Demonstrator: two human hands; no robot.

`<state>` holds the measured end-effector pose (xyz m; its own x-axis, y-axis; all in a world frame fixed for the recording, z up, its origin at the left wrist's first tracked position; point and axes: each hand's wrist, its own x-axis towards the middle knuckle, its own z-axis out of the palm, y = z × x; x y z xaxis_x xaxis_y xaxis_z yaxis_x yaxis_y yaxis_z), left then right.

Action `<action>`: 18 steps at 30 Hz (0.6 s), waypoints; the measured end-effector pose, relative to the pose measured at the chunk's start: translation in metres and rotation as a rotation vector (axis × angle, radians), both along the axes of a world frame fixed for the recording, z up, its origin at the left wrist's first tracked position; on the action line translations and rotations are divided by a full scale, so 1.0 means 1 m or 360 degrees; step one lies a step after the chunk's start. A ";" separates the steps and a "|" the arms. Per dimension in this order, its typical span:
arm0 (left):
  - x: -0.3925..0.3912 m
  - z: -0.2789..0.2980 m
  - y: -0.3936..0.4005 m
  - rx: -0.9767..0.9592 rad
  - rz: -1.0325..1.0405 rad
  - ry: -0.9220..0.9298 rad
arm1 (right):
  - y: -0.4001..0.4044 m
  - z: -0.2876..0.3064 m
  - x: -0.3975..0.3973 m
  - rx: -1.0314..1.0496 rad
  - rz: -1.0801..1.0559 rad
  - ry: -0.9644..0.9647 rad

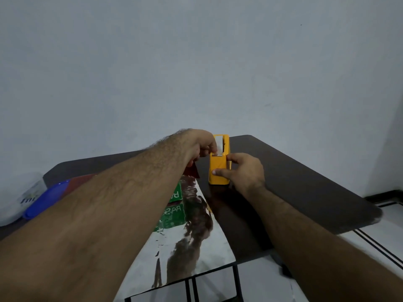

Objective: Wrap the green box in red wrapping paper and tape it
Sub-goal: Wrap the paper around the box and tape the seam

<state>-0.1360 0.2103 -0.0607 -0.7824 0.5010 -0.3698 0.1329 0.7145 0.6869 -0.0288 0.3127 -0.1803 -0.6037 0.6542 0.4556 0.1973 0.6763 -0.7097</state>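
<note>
A yellow tape dispenser [218,168] stands upright on the dark table [305,182]. My right hand [244,173] grips its body from the right, thumb on the front. My left hand [201,144] pinches the tape end [218,147] at the dispenser's top. The wrapping paper [192,243] lies silver side up toward the table's front edge, a red corner [193,171] showing under my left wrist. The green box [176,194] sits on the paper, mostly hidden by my left forearm, its reflection below it.
A blue lid [46,200] and a reddish one [80,182] lie at the left, beside a white plastic bag [19,199]. The table's right corner [375,214] is close to a tiled floor. A plain wall stands behind.
</note>
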 end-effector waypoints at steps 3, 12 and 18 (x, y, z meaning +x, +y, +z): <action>0.004 0.010 0.001 0.0033 0.0029 0.0026 | -0.001 0.001 0.001 -0.0004 -0.0016 -0.0028; 0.017 -0.001 -0.012 0.0019 -0.0012 0.0038 | 0.004 0.001 0.001 -0.0082 0.0037 -0.0020; 0.026 -0.021 -0.012 0.0168 0.0048 0.0080 | 0.013 -0.003 0.009 -0.0199 0.0191 -0.0013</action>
